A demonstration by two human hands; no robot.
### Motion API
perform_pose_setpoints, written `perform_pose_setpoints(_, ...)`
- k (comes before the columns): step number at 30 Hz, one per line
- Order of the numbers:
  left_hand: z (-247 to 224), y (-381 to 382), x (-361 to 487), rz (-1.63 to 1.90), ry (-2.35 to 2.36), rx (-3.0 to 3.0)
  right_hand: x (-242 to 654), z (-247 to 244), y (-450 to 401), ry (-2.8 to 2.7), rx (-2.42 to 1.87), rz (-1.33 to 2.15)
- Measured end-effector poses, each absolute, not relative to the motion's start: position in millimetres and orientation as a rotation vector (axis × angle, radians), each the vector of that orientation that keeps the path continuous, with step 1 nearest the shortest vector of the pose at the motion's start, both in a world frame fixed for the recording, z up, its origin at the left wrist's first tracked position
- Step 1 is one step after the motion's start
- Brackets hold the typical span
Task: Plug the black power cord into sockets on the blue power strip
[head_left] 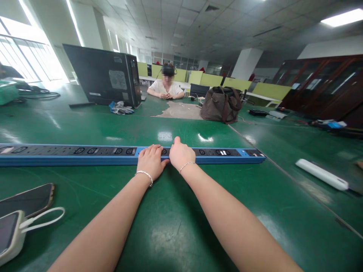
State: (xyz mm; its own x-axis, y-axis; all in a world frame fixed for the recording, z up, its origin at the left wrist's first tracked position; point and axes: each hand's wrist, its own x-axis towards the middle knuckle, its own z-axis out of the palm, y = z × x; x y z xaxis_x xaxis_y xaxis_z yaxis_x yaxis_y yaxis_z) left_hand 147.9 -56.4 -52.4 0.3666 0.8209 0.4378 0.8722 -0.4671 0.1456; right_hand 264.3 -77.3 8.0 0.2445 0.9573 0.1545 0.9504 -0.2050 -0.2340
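Observation:
A long blue power strip [70, 161] with black socket faces lies across the green table, running from the left edge to right of centre. My left hand [151, 160] rests over its middle, fingers bent over the top and thumb along the near side, gripping it. Just to the right, my right hand [182, 154] is closed on top of the strip, knuckles up; its fingertips are turned away, and whatever they pinch is hidden. A small gap with one socket shows between the hands. Both wrists wear thin bracelets.
Two phones [31, 200] [11, 236] and a white cable lie at the near left. A black computer case [104, 77], gloves [121, 108] and a brown bag [221, 105] stand farther back. A white bar [321, 174] lies right. Across the table sits a person [167, 87].

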Motion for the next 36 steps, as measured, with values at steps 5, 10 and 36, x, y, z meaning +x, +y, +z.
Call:
perform_pose_setpoints(5, -52, -57, 148, -0.705, -1.555, -2.504, 262, 7, -76, -1.798, -2.242, 0.009)
perform_pose_setpoints(10, -52, -57, 147, -0.707, -1.544, -2.502, 262, 5, -74, -1.823, -2.227, 0.015)
perform_pose_setpoints(36, -53, -56, 148, -0.742, -1.532, -2.499, 278, 16, -63, -1.921, -2.296, 0.133)
